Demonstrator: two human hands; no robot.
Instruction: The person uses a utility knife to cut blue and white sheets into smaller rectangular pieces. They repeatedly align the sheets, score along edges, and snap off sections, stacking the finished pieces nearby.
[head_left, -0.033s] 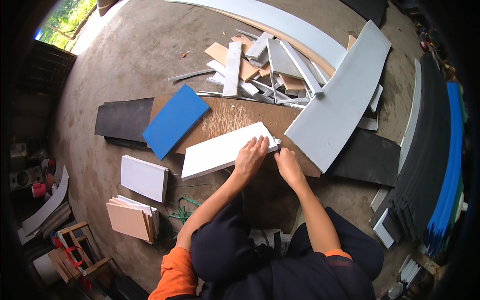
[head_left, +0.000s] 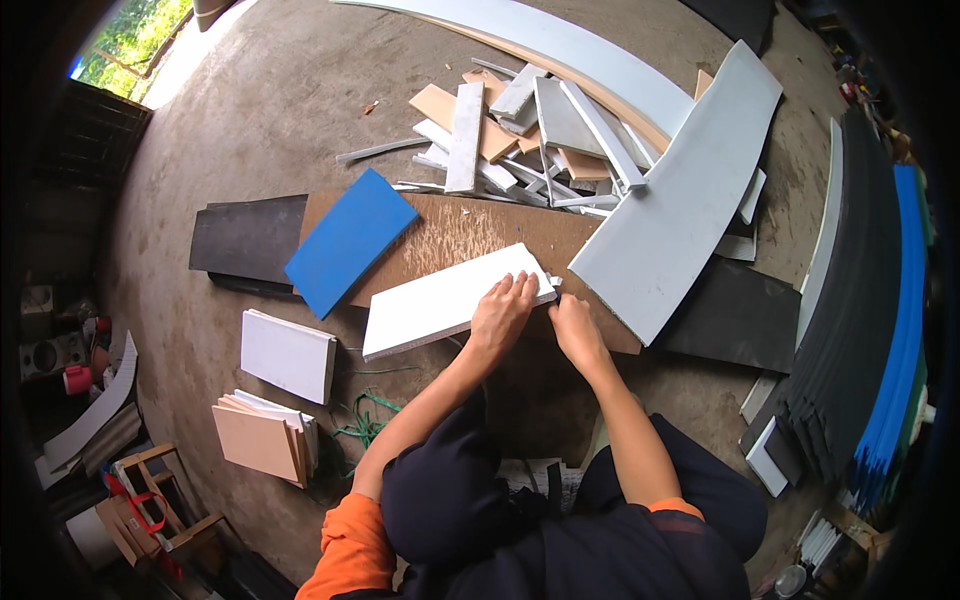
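A thick white foam-like board (head_left: 440, 298) lies at a slant over the near edge of the brown work board (head_left: 470, 225). My left hand (head_left: 502, 312) rests flat on its right part, fingers stretched out across the top. Closed beside the right end of the white board, my right hand (head_left: 576, 328) grips a small dark-blue-handled tool (head_left: 557, 297), mostly hidden by the fingers. A small white sliver (head_left: 555, 282) sticks out at that end, just above the tool. To the left, a blue board (head_left: 350, 243) lies across the brown board.
Beyond the work board is a heap of white and tan offcuts (head_left: 510, 140). A long grey-white sheet (head_left: 680, 200) leans at the right. Stacked white pieces (head_left: 288, 355), tan pieces (head_left: 258, 440) and green cord (head_left: 368, 425) lie left. Black sheets (head_left: 845, 280) stand far right.
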